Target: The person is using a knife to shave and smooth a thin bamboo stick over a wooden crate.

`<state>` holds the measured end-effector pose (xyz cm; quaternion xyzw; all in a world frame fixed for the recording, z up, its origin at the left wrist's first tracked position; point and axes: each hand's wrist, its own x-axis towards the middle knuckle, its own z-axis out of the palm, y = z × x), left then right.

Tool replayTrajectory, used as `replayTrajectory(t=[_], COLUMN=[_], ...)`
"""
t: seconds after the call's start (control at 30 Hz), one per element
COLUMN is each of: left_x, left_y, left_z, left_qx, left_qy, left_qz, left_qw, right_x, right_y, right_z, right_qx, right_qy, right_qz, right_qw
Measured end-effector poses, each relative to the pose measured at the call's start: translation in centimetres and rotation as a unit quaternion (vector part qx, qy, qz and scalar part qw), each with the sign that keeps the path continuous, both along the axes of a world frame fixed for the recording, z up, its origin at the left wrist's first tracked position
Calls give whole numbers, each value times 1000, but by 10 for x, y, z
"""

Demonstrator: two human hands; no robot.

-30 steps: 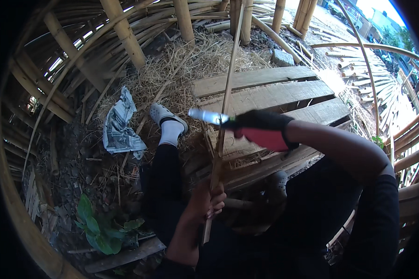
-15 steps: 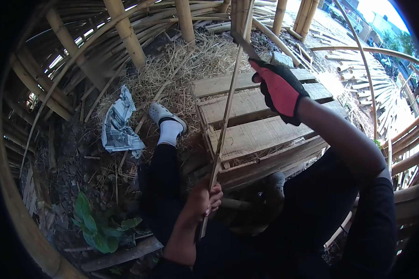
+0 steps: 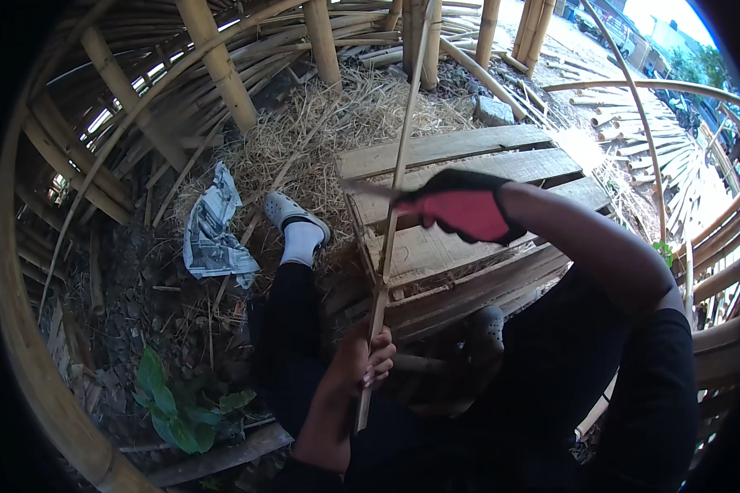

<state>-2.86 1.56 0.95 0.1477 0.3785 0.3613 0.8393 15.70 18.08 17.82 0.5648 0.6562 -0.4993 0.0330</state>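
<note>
A long, thin bamboo strip runs up and away from my lap, slanting across the left part of a low wooden slatted platform. Near its lower end my bare left hand is closed around it. My right hand wears a pink and black glove and grips a knife, its blade blurred by motion and pointing left across the strip. The handle is hidden inside the glove. Whether the blade touches the strip, I cannot tell.
Dry straw covers the ground beyond my clog. Crumpled newspaper lies to the left, above a leafy green plant. Upright bamboo poles stand at the back, and many cut bamboo pieces lie at right.
My right hand has swung down and toward me with the knife, from the strip's far part to its middle. My left hand keeps its hold on the strip.
</note>
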Motion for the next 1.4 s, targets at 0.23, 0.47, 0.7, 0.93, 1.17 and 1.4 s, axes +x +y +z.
replayTrajectory(t=[0.23, 0.47, 0.7, 0.93, 1.17, 1.4], left_x=[5, 8, 17, 24, 26, 22], left_y=[1, 3, 0, -3, -4, -4], left_z=[7, 2, -7, -18, -19, -26], left_qx=[9, 27, 54, 160, 187, 191], left_qy=[33, 101, 135, 254, 270, 292], left_qz=[-4, 12, 44, 87, 90, 111], left_qw=[999, 994, 988, 950, 940, 931], right_x=[-2, -7, -14, -22, -6, -15], right_y=[-24, -19, -30, -40, -29, -40], right_z=[-44, -16, -33, -35, -63, -60], right_qx=[45, 67, 390, 350, 421, 427], right_qy=[20, -53, -82, -141, -88, -126], right_qz=[83, 92, 186, 191, 226, 247], right_qw=[995, 992, 898, 906, 874, 861])
